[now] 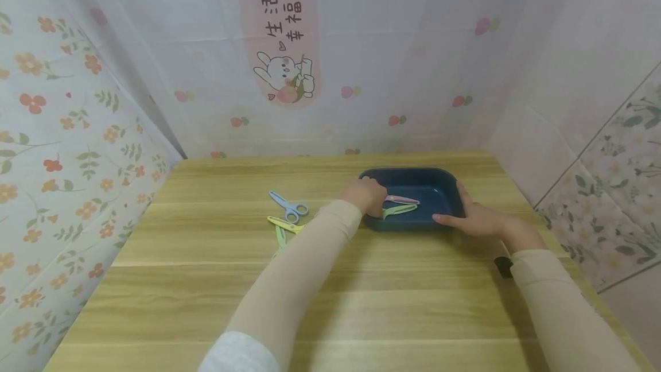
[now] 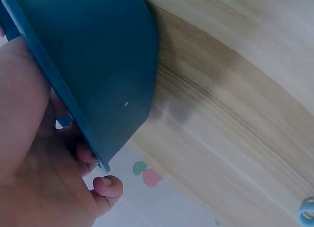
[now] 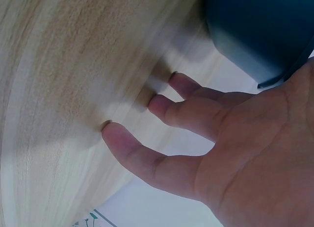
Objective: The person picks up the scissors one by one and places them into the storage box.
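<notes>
- Behind and along both sides: fabric backdrop (image 1: 439, 45), pale, printed with fruit, flowers and leaves; pink panel with rabbit and lettering at back.
- Across lower head view: worktop (image 1: 170, 291), yellowish wood grain, crossed by long plank lines.
- From lower edge, reaching forward: left sleeve (image 1: 299, 274) and right sleeve (image 1: 552, 291), both pale beige, grey-white band low on left one.
- Right of centre, toward far edge of worktop: dark blue tray (image 1: 403, 227), rounded corners, raised walls.
- At right end of tray: right hand (image 1: 477, 220), thumb over near corner. Grip apart; fingers (image 3: 186, 114) spread and fairly straight, outside tray, tips near worktop.
- Over left end of tray: left hand (image 1: 365, 195), fingers (image 2: 105, 185) curled at rim. Cannot tell whether grip clamped on anything.
- Left of left forearm, on worktop: blue scissors (image 1: 283, 202), loops toward near side; just beside, yellow scissors (image 1: 281, 224), lying across top of green scissors (image 1: 281, 237); last two partly hidden by sleeve.
- Inside tray, just beside left hand: slim pink piece (image 1: 405, 200) and slim green piece (image 1: 405, 209), pointing right, left ends hidden.
- Near right cuff: small black object (image 1: 503, 267), unclear.
</notes>
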### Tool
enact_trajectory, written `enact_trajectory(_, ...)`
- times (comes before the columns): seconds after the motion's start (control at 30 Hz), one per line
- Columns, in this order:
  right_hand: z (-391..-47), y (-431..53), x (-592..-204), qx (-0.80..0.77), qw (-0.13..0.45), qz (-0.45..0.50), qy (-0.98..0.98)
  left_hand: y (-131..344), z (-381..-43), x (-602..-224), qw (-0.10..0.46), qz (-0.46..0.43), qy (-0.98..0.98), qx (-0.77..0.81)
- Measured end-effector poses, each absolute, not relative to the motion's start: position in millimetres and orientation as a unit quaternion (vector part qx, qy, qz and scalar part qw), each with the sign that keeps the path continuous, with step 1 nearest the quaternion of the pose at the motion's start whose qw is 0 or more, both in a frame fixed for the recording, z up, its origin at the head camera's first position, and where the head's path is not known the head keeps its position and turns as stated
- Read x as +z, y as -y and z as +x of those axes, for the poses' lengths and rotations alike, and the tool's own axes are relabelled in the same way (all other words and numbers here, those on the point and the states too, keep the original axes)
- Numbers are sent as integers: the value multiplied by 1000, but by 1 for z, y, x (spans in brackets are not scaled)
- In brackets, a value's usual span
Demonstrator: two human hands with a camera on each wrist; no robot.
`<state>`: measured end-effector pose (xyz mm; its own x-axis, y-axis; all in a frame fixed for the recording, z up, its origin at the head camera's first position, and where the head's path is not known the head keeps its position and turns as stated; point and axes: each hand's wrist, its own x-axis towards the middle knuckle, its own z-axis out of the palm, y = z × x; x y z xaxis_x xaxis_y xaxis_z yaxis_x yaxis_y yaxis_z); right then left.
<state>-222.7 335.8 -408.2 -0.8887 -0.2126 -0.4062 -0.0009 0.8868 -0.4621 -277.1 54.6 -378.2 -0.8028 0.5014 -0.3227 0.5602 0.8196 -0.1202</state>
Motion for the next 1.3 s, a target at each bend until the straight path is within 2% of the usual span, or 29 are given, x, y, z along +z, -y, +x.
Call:
enact_trajectory(0.2, -224, -337, -410, -230, 224, -52, -946, -50, -286, -372, 99, 291, -948, -81)
enact_trajectory(0.77, -226, -340, -415, -232, 225, -58, -945, 6, -306, -296, 98, 264, -959, -28)
enact_trajectory(1.2, -226, -338, -414, -230, 222, -62, -945, 68, -307, -289, 112, 220, -969, 32)
enact_trajectory(1.3, -226, -338, -413, -230, 216, -63, -947, 82, -304, -288, 131, 204, -970, 34)
